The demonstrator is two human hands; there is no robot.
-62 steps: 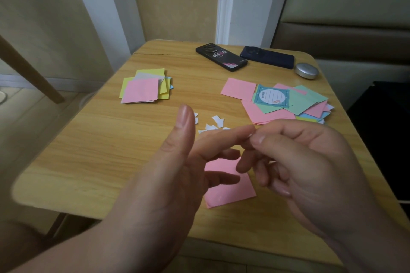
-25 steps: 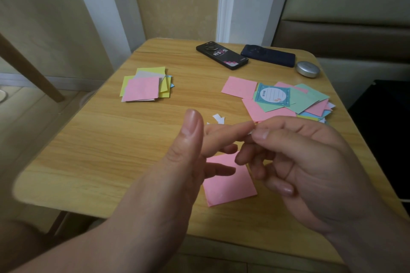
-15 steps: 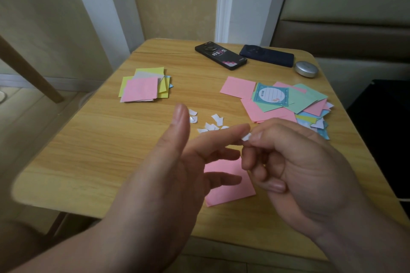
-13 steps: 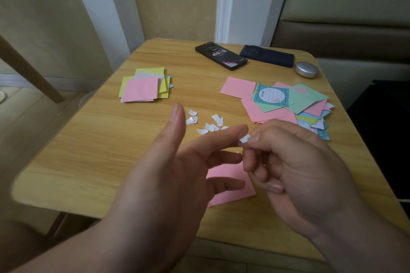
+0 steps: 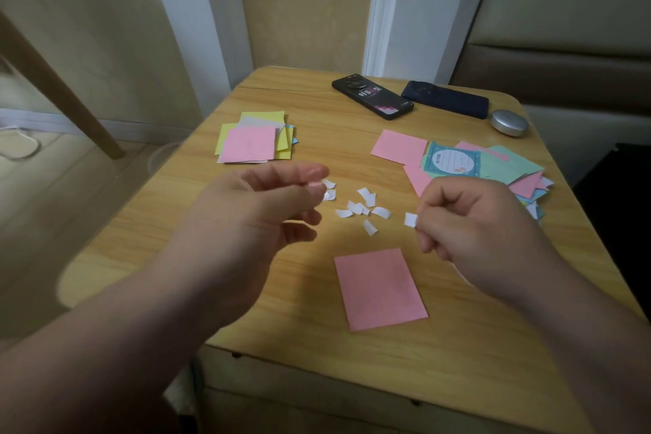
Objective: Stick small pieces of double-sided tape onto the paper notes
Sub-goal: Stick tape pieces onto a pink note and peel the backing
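Blur on the left hand leaves its grip unreadable, and the right hand hides part of the note pile.

Honey wood grain on the desk. Plain pink note up front, white tape bits beyond, one white bit apart. Pink tops the left stack, over yellow, grey, blue. And the right heap shows pink, mint, plus a teal card with a white lined circle. Black phone, navy phone, silver tin.

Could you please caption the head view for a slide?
Right hand pinches a small white piece near the pink note; left hand hovers by scattered white scraps on the table.
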